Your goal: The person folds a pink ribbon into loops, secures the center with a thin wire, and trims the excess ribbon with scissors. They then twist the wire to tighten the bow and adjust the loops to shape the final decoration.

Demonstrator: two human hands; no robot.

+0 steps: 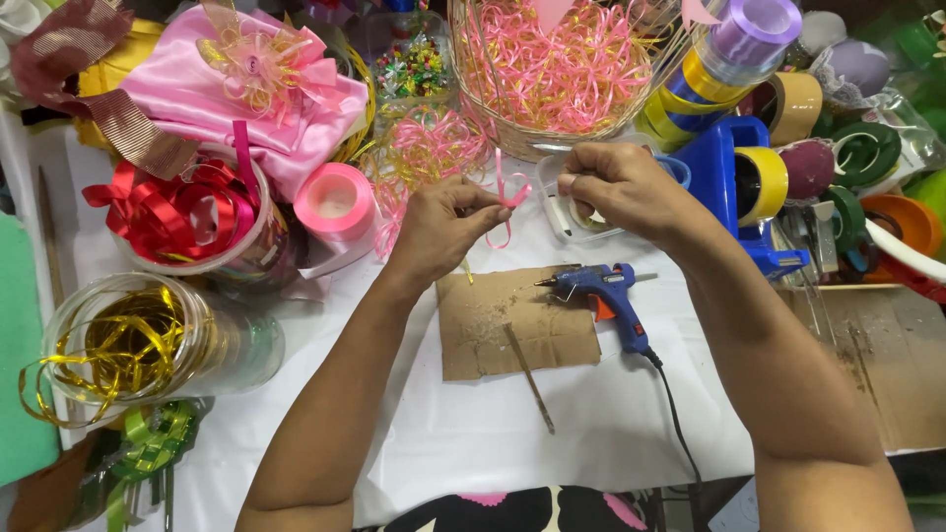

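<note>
Left hand (443, 222): fingers pinched tight on a thin pink ribbon (509, 197), folded in small loops, above the white table (473, 424).
Right hand (616, 187): fingers curled narrow, just beside the ribbon; if touching, can't tell.
Below: cardboard piece (503, 325), blue glue gun (606, 296) at its right edge.
Room: free space only near front; basket (512, 133), tape rolls (764, 182) close behind.

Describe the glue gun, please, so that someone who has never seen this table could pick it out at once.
Start at the white table and find the brown cardboard sheet just below the two hands. The glue gun stands at its right edge, nozzle pointing left over the cardboard, black cord trailing toward the near edge. It is the only blue, pistol-shaped tool with an orange trigger; the blue tape dispenser behind it is blockier and holds yellow tape.
</note>
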